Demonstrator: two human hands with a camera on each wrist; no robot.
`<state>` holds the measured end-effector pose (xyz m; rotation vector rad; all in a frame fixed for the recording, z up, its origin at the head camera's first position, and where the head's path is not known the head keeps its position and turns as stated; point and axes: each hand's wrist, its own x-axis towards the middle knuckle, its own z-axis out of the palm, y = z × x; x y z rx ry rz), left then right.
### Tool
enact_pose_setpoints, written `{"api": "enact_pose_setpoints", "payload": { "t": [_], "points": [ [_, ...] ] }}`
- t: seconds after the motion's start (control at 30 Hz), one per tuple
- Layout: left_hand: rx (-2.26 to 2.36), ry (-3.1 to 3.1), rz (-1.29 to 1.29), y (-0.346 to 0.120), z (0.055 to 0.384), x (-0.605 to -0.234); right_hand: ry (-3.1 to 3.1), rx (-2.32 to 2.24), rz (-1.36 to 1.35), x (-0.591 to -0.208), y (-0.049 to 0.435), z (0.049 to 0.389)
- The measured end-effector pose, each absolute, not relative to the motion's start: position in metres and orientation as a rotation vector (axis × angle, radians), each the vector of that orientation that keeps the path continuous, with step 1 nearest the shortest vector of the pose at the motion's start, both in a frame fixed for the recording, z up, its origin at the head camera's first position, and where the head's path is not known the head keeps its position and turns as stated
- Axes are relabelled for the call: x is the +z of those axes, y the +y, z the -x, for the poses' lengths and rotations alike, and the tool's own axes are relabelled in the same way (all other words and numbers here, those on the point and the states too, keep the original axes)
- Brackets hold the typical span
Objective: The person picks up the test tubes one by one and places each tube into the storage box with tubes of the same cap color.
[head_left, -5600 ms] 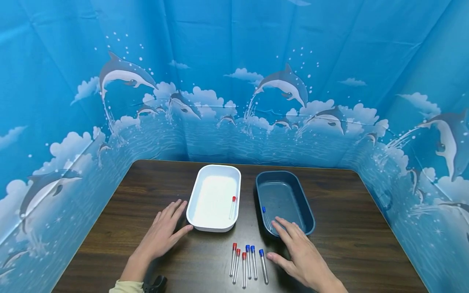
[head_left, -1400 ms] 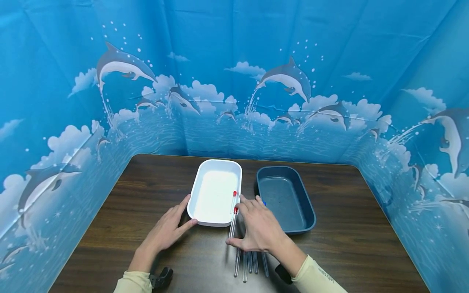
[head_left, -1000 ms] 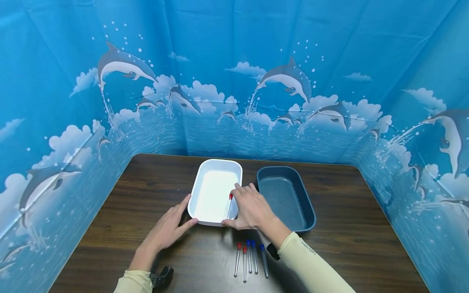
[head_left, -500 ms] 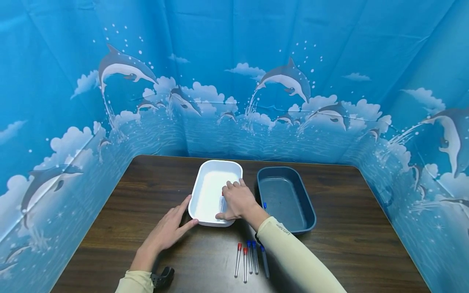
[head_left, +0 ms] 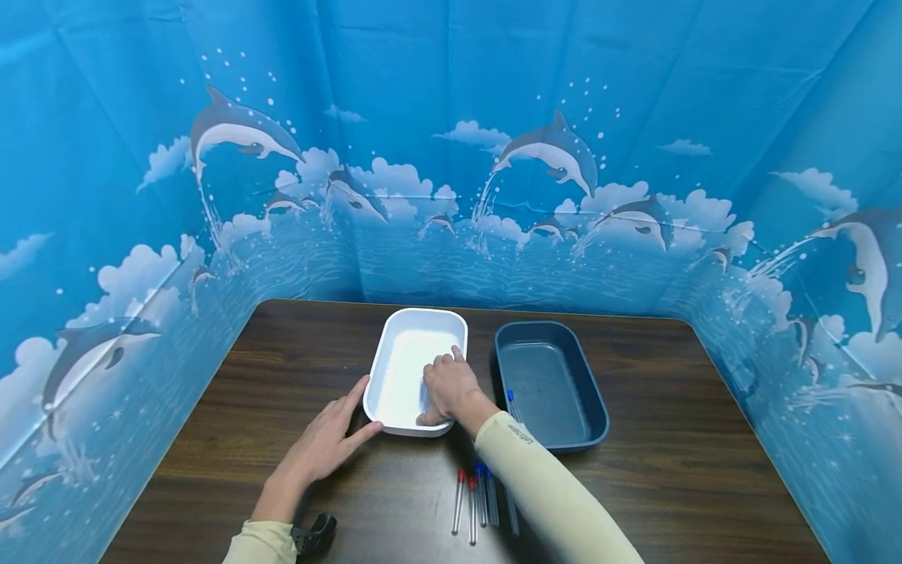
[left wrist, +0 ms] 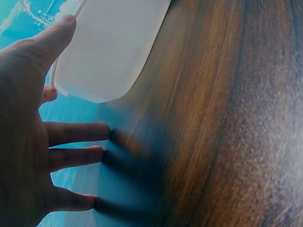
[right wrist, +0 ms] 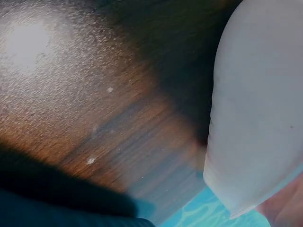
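Observation:
My right hand [head_left: 451,388] is down inside the white tray [head_left: 377,384], fingers curled around a red-capped test tube that they almost wholly hide. Only a faint clear length shows between thumb and fingers. At the tray's near left corner, my left hand [head_left: 324,439] lies with straight, spread fingers, its thumb and forefinger touching the rim. The left wrist view shows that thumb [left wrist: 59,40] on the rim of the white tray [left wrist: 106,52]. On the table below, red-capped test tubes [head_left: 459,501] and blue-capped test tubes [head_left: 482,495] lie side by side, partly under the right sleeve.
A dark blue tray [head_left: 553,384] stands right of the white one, with a blue-capped test tube [head_left: 510,396] along its left wall. The wooden table [head_left: 705,470] ends at a dolphin-print curtain [head_left: 451,157] behind. The right sleeve [head_left: 550,493] crosses over the tubes.
My right hand has carried a red-capped test tube from the row on the table up and left into the white tray, where its cap is now hidden. The left hand stays at the rim.

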<state>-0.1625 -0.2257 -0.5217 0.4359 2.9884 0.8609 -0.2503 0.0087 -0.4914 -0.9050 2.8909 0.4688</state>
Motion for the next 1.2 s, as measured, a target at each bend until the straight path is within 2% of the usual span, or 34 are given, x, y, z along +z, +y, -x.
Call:
{"api": "enact_pose_setpoints", "payload": {
  "t": [0.87, 1.2],
  "points": [
    [0.838, 2.973, -0.390, -0.224, 0.163, -0.522, 2.818, 0.428, 0.869, -0.492, 0.010, 0.255],
    [0.837, 2.969, -0.379, -0.225, 0.164, -0.522, 2.881, 0.174, 0.943, -0.481, 0.020, 0.245]
  ]
}}
